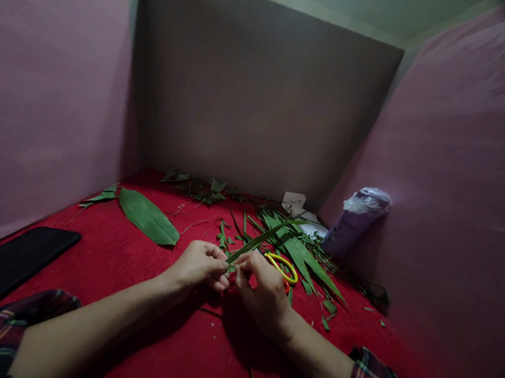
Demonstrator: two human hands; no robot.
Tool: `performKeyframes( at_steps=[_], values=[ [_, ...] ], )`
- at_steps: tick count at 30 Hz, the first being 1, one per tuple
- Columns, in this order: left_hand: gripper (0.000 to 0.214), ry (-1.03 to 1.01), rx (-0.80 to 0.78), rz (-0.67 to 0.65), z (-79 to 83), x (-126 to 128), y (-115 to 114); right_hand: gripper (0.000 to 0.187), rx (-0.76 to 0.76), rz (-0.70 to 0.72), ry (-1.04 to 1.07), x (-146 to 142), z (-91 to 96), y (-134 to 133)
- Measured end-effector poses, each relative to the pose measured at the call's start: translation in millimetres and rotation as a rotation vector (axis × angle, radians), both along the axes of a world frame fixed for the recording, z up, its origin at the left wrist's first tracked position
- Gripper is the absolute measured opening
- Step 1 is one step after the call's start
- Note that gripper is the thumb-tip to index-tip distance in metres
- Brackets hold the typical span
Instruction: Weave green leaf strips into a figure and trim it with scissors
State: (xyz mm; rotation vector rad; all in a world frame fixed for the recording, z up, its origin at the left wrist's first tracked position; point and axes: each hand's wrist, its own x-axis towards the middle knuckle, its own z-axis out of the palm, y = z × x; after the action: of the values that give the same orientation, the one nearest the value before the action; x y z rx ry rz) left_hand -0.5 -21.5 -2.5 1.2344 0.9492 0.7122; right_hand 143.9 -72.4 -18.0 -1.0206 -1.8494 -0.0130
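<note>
Both my hands meet over the red cloth (pixel 171 328) and hold a long narrow strip of green leaf (pixel 263 236). My left hand (pixel 200 266) pinches its lower end between thumb and fingers. Close beside it, my right hand (pixel 262 283) is closed, its thumb and fingertips at the same end of the strip. The strip slants up and away to the right. Scissors with a yellow handle loop (pixel 283 267) lie just behind my right hand, partly hidden by it. The fingertips cover the strip's very end.
One broad green leaf (pixel 148 216) lies at left. Cut leaves (pixel 300 251) and scraps are heaped at right, near a purple container (pixel 357 220) topped with clear plastic. White paper (pixel 294 201) stands at the back. A black flat object (pixel 14 263) is at left; pink walls (pixel 50 91) flank the cloth.
</note>
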Motion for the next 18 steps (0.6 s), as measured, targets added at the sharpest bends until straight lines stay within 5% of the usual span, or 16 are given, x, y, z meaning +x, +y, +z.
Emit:
performKeyframes(
  at_steps=[18],
  values=[
    [0.016, -0.001, -0.005, 0.014, 0.4, 0.6, -0.7, 0.014, -0.021, -0.061, -0.024, -0.6, -2.6, 0.0]
  ],
)
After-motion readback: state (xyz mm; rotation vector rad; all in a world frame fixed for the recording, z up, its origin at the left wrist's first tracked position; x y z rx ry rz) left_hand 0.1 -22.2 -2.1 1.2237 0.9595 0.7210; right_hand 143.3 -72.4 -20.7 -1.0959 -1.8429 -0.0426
